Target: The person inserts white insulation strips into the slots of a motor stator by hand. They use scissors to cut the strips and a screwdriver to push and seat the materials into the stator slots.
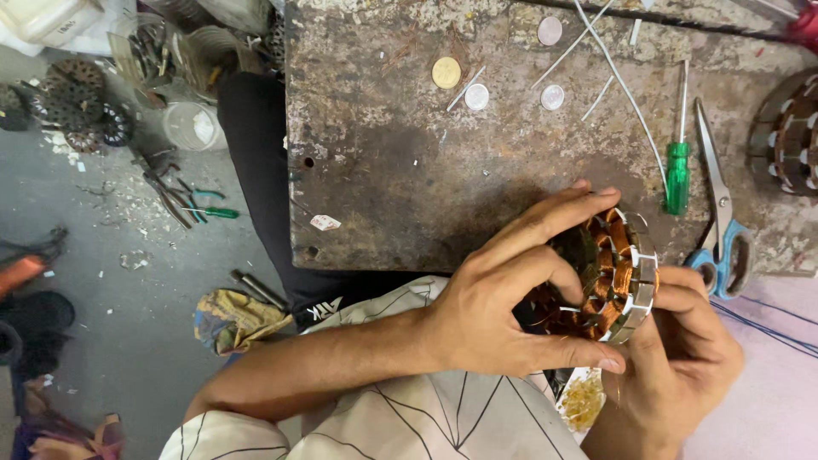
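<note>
Both the left hand (494,311) and the right hand (682,358) close their fingers around a copper-wound stator (615,273) at the bench's (400,170) near edge.

The left hand (503,298) hides the stator's (615,274) near side; a second stator (788,136) is cut off at the right edge.

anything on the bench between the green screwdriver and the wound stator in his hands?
Head view: between the green screwdriver and the stator there is only bare, pitted bench top. A thin white wire ends just left of the screwdriver.
</note>
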